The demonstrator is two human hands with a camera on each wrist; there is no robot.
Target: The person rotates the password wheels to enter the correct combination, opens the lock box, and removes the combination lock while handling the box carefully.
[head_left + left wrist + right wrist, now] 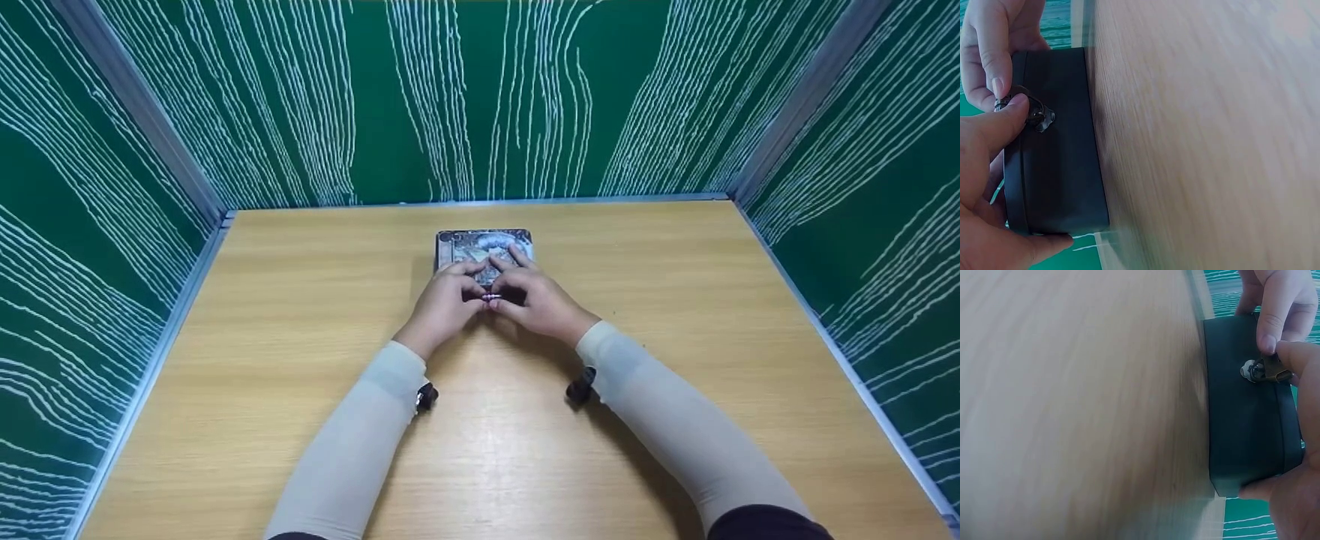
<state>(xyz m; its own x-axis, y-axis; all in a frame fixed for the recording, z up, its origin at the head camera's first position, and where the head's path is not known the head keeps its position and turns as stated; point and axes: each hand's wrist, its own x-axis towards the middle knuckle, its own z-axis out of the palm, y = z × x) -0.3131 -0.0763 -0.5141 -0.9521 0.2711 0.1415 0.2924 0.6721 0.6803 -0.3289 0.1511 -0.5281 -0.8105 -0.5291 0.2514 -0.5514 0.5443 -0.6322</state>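
A small dark box [472, 244] with a printed picture on its lid sits on the table, its plain dark front [1064, 169] facing me. On that front is a metal clasp [1271, 372], its loop hinged from a small plate. My left hand [442, 304] holds the box's left side, its thumb and forefinger pinching at the clasp. From the right, my right hand [546, 301] meets it there, thumb and forefinger at the clasp too, other fingers spread over the lid. Both thumb tips are close together in the wrist views.
The box stands toward the far edge of a wooden table [480, 450]. Green panels [382, 112] with white wavy lines rise behind and on both sides, joined by metal posts [142, 105]. A small dark device is strapped at each wrist.
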